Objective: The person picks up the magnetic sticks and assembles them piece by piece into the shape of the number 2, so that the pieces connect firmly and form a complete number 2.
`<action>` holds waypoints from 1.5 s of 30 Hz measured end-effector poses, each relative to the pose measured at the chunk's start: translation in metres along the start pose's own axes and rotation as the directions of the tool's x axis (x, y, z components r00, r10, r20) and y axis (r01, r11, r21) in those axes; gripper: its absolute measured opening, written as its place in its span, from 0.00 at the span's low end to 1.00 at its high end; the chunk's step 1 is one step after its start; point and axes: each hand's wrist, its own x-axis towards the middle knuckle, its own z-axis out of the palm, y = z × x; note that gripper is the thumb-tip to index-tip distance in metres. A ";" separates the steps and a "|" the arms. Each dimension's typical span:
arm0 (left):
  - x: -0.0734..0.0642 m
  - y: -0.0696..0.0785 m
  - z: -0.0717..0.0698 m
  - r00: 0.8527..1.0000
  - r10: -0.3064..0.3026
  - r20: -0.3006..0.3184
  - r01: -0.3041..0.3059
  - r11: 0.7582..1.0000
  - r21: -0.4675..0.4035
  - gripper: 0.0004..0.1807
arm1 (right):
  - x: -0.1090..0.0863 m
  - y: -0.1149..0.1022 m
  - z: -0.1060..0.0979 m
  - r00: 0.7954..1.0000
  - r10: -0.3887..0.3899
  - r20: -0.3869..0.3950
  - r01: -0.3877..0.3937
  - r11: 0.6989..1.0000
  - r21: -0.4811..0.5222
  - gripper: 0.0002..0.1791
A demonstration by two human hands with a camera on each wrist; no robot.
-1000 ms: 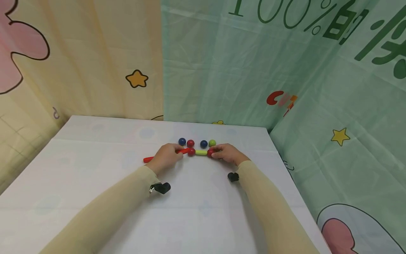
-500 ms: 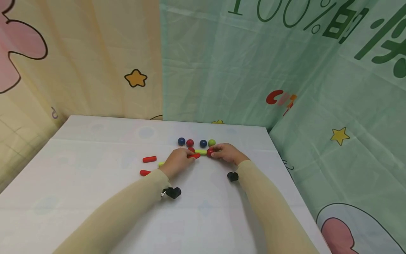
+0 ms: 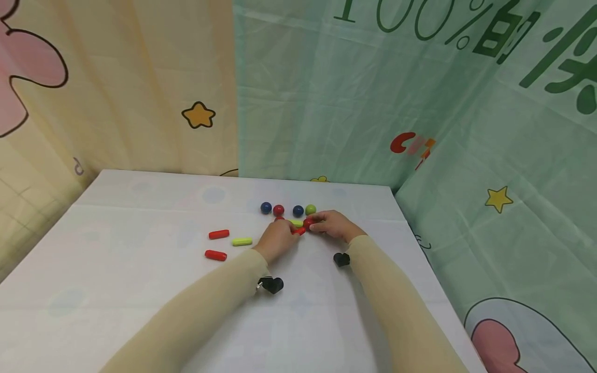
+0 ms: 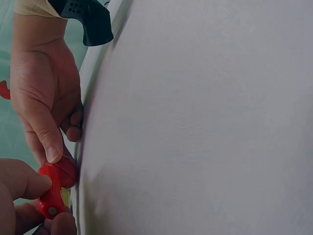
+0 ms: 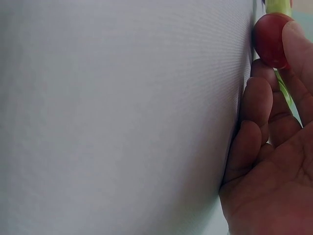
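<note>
In the head view my left hand (image 3: 275, 239) pinches a short red rod (image 4: 55, 196), whose end shows a round metallic spot in the left wrist view. My right hand (image 3: 336, 225) grips a red ball (image 5: 270, 41) between thumb and fingers. The red rod's far end is right at that ball. Behind it a yellow-green rod (image 3: 296, 223) runs left from the gripped ball. Another red ball (image 3: 279, 218) at its left is mostly hidden by my left hand.
Behind the hands sit a blue ball (image 3: 266, 207), a red ball (image 3: 278, 210), another blue ball (image 3: 298, 211) and a green ball (image 3: 310, 209). Left of them lie two red rods (image 3: 218, 234) and a yellow-green rod (image 3: 242, 241). The white table (image 3: 140, 290) ends at curtains behind.
My left hand has carried the red rod rightward, from beside the left red ball to the ball in my right hand. The loose rods at left came into view. My right hand stayed put.
</note>
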 end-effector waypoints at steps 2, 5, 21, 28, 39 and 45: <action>0.001 0.001 0.004 1.000 -0.012 0.004 0.012 1.000 -0.012 0.17 | 0.000 0.000 0.000 1.000 -0.002 0.002 0.002 1.000 0.004 0.22; 0.002 0.002 0.008 0.999 -0.031 0.012 0.031 0.999 -0.022 0.17 | 0.002 0.001 0.001 1.000 -0.005 0.008 0.005 1.000 0.013 0.22; 0.006 0.009 0.020 0.998 -0.057 -0.038 0.057 0.998 -0.007 0.15 | 0.003 0.002 0.001 1.000 -0.005 0.002 0.005 1.000 0.019 0.19; 0.005 0.010 0.023 0.996 -0.090 -0.030 0.089 0.996 -0.031 0.15 | 0.003 0.005 -0.002 1.000 -0.016 0.020 0.017 0.999 -0.029 0.22; 0.003 0.012 0.023 0.997 -0.075 -0.021 0.074 0.996 -0.048 0.15 | 0.002 0.005 -0.003 1.000 -0.022 0.011 0.023 0.999 -0.033 0.21; 0.003 0.013 0.026 0.998 -0.068 -0.005 0.067 0.996 -0.059 0.16 | 0.002 0.005 -0.002 1.000 -0.016 0.008 0.016 1.000 -0.018 0.20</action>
